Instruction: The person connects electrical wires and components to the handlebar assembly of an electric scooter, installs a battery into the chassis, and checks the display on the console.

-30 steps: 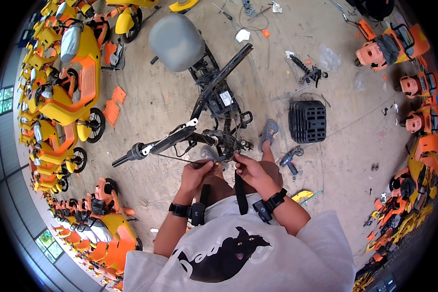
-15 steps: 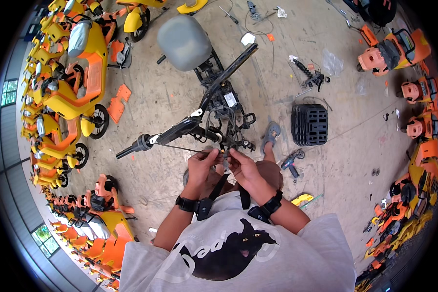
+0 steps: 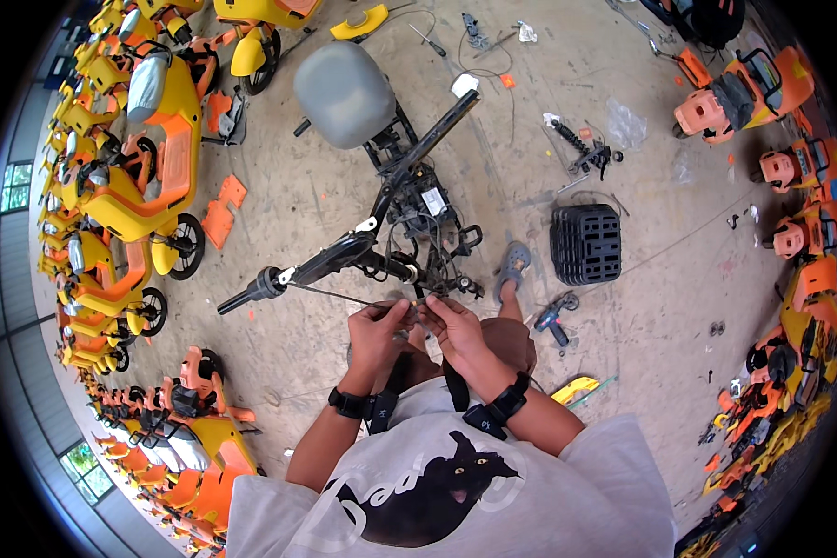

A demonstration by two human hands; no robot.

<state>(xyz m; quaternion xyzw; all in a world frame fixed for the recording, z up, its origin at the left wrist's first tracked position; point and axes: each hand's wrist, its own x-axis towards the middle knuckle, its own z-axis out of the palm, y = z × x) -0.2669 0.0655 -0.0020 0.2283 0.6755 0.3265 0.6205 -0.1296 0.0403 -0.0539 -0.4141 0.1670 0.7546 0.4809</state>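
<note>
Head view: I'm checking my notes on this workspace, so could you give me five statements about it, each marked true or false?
1. The left hand and right hand are close together near the stripped-down scooter. True.
2. The power drill lies on top of the stack of black slotted panels. False: it lies on the floor, nearer the person than the stack.
3. The grey seat is at the scooter's end farther from the person. True.
4. Both of the person's wrists are bare. False: each wears a black wristband.
5. The person's shirt is plain. False: it bears a black cat print.
</note>
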